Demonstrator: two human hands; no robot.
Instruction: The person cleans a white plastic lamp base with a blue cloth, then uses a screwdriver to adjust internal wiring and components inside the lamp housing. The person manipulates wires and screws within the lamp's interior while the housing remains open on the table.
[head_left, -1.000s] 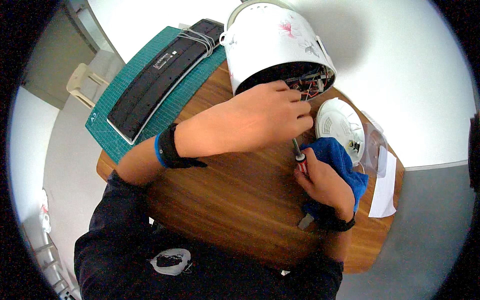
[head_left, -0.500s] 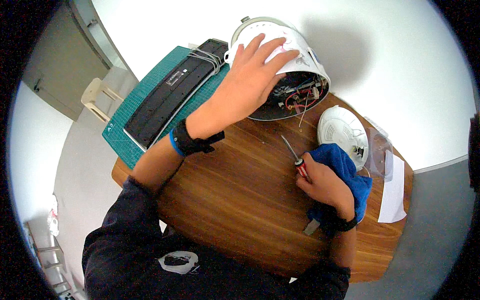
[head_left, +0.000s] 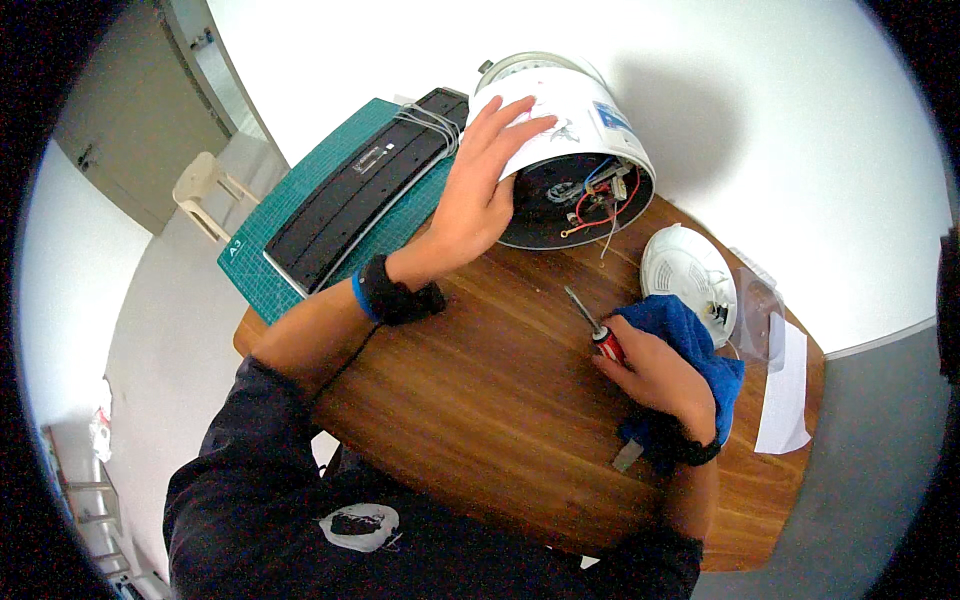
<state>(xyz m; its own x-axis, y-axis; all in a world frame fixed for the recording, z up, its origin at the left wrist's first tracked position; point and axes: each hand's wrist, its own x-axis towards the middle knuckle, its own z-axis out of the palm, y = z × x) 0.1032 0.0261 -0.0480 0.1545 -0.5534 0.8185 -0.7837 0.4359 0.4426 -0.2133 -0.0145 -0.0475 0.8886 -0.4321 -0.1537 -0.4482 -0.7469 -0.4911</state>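
A white rice cooker body [head_left: 575, 115] lies on its side at the far edge of the table. Its open bottom faces me, showing red and blue wires [head_left: 600, 205] and metal parts in the dark inside. My left hand [head_left: 478, 205] rests on the cooker's left side with fingers stretched out. Over the table's right part, my right hand [head_left: 655, 368] is closed around the red handle of a screwdriver [head_left: 606, 343], whose shaft points up and left. Beneath that hand lies a crumpled blue cloth [head_left: 715, 375]. A round white base cover [head_left: 685, 265] sits just beyond the cloth.
On the left, a black keyboard [head_left: 350, 200], underside up with its grey cable bundled, lies on a green cutting mat [head_left: 250, 255]. White paper [head_left: 785, 400] and a clear plastic piece [head_left: 757, 310] are at the right edge of the wooden table [head_left: 480, 370]. A beige stool [head_left: 205, 185] stands beyond.
The cooker has turned, bringing a blue label into view and shifting the wires inside. My left hand has slid to its left side. My right hand still holds the screwdriver.
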